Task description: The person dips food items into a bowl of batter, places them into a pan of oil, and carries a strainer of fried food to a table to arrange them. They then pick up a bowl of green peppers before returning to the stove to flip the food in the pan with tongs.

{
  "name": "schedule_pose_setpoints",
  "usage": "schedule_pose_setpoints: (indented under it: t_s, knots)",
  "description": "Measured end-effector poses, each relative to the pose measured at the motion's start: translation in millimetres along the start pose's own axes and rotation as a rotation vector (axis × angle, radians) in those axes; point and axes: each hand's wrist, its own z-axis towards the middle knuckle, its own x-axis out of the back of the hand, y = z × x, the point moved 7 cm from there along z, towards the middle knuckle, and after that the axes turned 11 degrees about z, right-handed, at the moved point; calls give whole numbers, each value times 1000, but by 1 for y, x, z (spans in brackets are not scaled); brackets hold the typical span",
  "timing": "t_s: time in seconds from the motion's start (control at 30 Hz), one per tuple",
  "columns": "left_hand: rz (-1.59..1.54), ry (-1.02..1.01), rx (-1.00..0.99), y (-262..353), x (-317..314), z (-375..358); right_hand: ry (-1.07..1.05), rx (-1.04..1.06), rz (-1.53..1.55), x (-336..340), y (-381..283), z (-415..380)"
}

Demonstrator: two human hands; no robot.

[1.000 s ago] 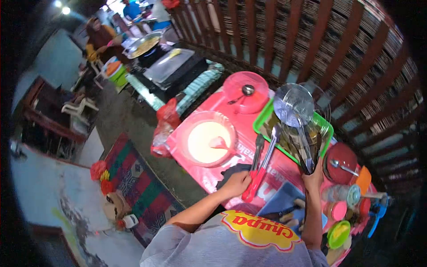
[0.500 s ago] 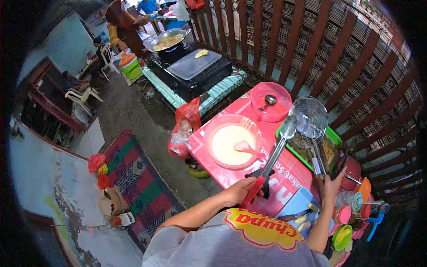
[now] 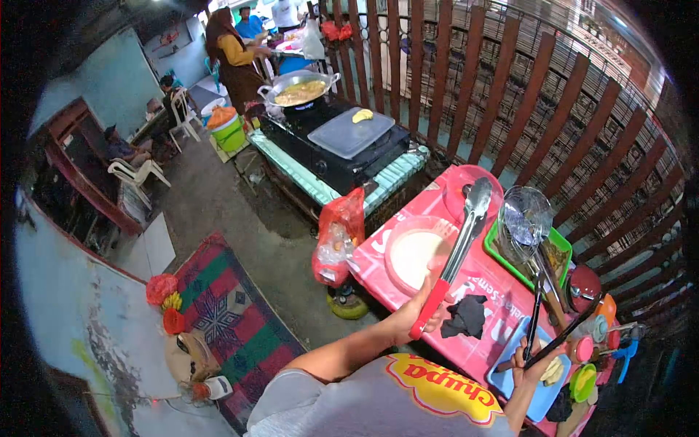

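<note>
My left hand is closed around the red handle of long metal tongs, whose head points away over the table. The tongs pass in front of a pink bowl of pale batter and partly hide it. Beside this hand lies a crumpled black cloth. My right hand grips two long dark sticks, like chopsticks, spread in a V. Below that hand is a blue tray with pale yellow pieces. A wire strainer rests over a green tray.
A pan of oil sits on the black stove, with a lid bearing a yellow piece. A red plastic bag hangs at the table corner. Wooden fence slats line the right. A person stands beyond the stove.
My view has shifted. My left hand has moved the tongs off the black cloth, which now shows fully. My right hand has moved down from beside the strainer handle to over the blue tray.
</note>
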Motion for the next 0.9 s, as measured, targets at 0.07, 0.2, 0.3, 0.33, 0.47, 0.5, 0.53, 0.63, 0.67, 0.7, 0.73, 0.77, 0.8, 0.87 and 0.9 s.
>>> schedule_pose_setpoints:
  t_s: [0.07,0.2,0.3,0.33,0.47,0.5,0.53,0.63,0.67,0.7,0.73,0.77,0.8,0.87,0.9]
  knots:
    - [138,-75,-90,3,-4,-13,-12,-99,28,-16,6,-8]
    - [332,-103,-192,-1,-16,-29,-351,-73,232,-48,-3,-19]
    - [483,-126,-166,-13,-33,-26,-263,-8,311,-29,-25,-46]
    - [545,-127,-137,-22,-38,-20,-236,15,312,-14,-35,-59]
    - [661,-152,-137,-53,-94,-3,-117,89,170,46,-75,-142]
    - [633,-166,-109,-72,-106,4,-34,109,95,66,-83,-168]
    - [613,-150,-85,-89,-124,11,53,121,28,90,-91,-193]
    - [550,-388,-71,-163,-197,32,65,159,18,154,-109,-275]
    - [516,-462,-38,-190,-218,36,119,151,126,168,-111,-304]
    - [500,-469,14,-217,-238,38,123,171,182,192,-109,-331]
    - [476,-472,52,-244,-257,40,173,231,198,206,-115,-360]
    - [527,-493,80,-268,-276,42,216,287,212,215,-121,-385]
    - [572,-534,66,-291,-292,46,255,337,225,223,-127,-409]
    - [701,-575,97,-335,-303,56,262,483,294,250,-130,-439]
    - [759,-564,122,-354,-315,59,331,567,262,263,-135,-456]
